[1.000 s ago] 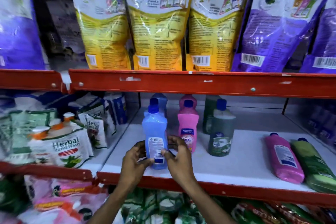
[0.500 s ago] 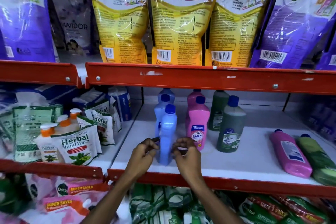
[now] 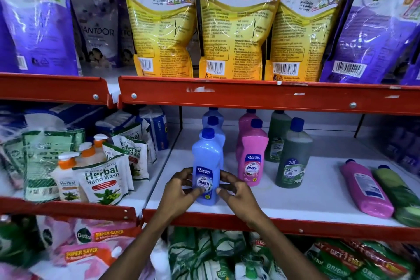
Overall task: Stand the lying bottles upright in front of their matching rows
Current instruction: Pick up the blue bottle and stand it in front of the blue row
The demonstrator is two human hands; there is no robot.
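Blue plastic bottle with a blue cap (image 3: pixel 206 167) stands upright at the front of the white shelf (image 3: pixel 306 198), before the blue row, label forward. Left hand (image 3: pixel 179 191) and right hand (image 3: pixel 238 193) have fingers clamped on its lower sides. Right of it, a pink bottle (image 3: pixel 366 188) and a green bottle (image 3: pixel 400 193) lie flat.

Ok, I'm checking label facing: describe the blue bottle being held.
The blue bottle looks like pale blue plastic with a darker blue screw cap. It stands upright near the white shelf's front edge, heading the blue row, "SHAKTI" label facing out. The left hand and right hand grip its lower sides.
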